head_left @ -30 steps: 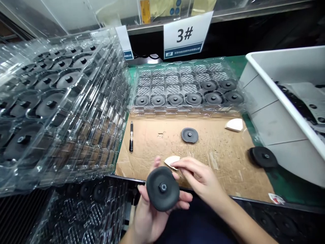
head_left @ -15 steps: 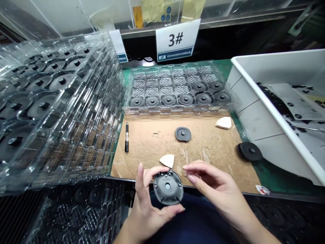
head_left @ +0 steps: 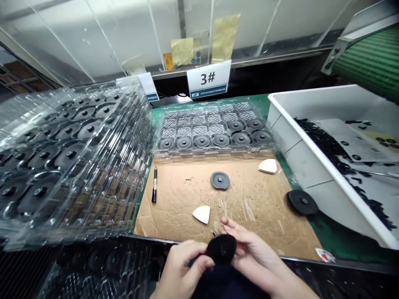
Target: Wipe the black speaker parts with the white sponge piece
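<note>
Both hands hold one black round disc [head_left: 221, 248] at the near edge of the cardboard sheet [head_left: 249, 207]. My left hand [head_left: 181, 270] pinches its left rim with thumb and fingers. On the disc's right side, my right hand [head_left: 252, 253] cups it with curled fingers. A white wedge-shaped piece [head_left: 202, 214] lies on the cardboard just beyond the hands. Farther off lie a grey disc [head_left: 220, 180] and a second white wedge [head_left: 268, 166].
A clear blister tray [head_left: 215, 131] partly filled with black discs sits behind the cardboard. A tall stack of filled clear trays [head_left: 62, 158] stands at left. A white bin [head_left: 311, 166] of black parts is at right, a black disc [head_left: 301, 202] beside it. A pen [head_left: 154, 191] lies on the cardboard.
The disc was turned over in my hands and lowered toward me. My right hand closed onto its right side. The camera tilted up, showing more of the back wall.
</note>
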The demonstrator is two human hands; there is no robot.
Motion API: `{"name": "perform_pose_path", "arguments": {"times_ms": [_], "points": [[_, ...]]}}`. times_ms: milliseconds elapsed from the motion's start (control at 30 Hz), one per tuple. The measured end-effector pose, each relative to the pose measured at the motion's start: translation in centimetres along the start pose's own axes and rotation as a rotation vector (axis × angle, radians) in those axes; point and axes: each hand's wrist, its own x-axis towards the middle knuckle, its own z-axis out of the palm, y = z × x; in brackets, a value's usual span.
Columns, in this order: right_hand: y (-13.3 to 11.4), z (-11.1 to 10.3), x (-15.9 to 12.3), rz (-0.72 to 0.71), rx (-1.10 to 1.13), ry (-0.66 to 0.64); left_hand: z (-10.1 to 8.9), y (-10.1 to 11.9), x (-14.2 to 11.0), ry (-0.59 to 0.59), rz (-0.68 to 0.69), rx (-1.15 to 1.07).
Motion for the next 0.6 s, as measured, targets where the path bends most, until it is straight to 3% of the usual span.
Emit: {"name": "perform_pose_path", "arguments": {"times_ms": [167, 300, 467, 600], "points": [[1.3, -3.6, 0.7, -0.166, -0.220, 0.182, 0.3, 0.1, 2.4, 0.067, 0.043, 0.099], [2.0, -7.1, 1.9, -0.370, -0.480, 0.294, -2.0, 0.6, 6.8, 0.187, 0.161, 0.245], [3.3, -8.4, 2.4, -0.578, -0.744, 0.323, -5.8, 4.6, 17.4, 0.350, 0.338, 0.525], [3.9, -8.6, 2.5, -0.674, -0.874, 0.337, -6.6, 7.1, 27.9, 0.286, 0.443, 0.750]]}}
